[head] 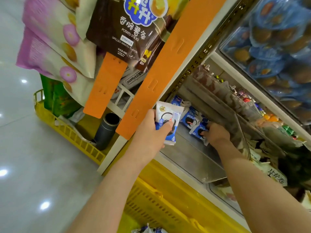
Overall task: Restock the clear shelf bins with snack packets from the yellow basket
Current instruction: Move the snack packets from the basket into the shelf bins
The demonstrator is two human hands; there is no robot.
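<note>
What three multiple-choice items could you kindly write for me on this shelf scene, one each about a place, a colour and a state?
1. Where is the right hand?
A. raised above the shelves
B. inside the clear plastic shelf bin, at the stocked blue-and-white packets
C. hanging at the person's side

2. What colour is the long plastic strip on the shelf upright?
A. green
B. black
C. orange

3. What is the left hand doing?
A. gripping white-and-blue snack packets
B. lying flat and empty
C. pointing upward

Answers: B, the hand reaches into the bin among the packets there; C, the strip is plainly orange along its length; A, thumb and fingers curl round the packets.
</note>
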